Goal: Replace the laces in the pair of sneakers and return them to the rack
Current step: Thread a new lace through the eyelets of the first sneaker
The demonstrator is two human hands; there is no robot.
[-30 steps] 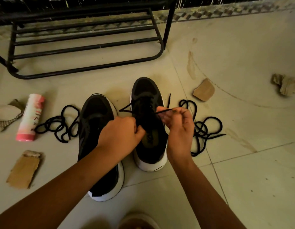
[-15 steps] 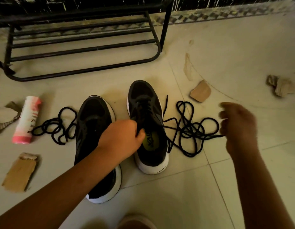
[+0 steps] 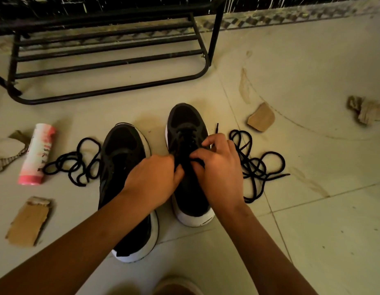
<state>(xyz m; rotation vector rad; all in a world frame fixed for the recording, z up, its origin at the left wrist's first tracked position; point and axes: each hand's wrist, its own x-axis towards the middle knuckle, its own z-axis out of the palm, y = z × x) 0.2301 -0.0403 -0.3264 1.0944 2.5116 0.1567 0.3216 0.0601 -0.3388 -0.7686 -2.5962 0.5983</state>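
Observation:
Two black sneakers with white soles stand side by side on the tiled floor: the left sneaker point(image 3: 123, 158) and the right sneaker point(image 3: 186, 122). My left hand point(image 3: 153, 179) grips the right sneaker at its tongue. My right hand point(image 3: 219, 165) is over the same shoe's eyelets and pinches a black lace there. The rest of that lace point(image 3: 257, 165) lies tangled on the floor to the shoe's right. A second black lace point(image 3: 74, 165) lies loose left of the left sneaker. The black metal rack point(image 3: 112, 60) stands behind the shoes.
A pink and white can point(image 3: 37, 154) lies on its side at the left. Torn cardboard pieces lie around: one at front left point(image 3: 28, 220), one at far left point(image 3: 6, 152), one at right point(image 3: 261, 117), one at far right point(image 3: 364, 110). A foot point(image 3: 176, 286) shows at the bottom edge.
My right hand swung out to the right, pulling the lace through, then came back to the right sneaker's eyelets. My left hand stayed on that shoe.

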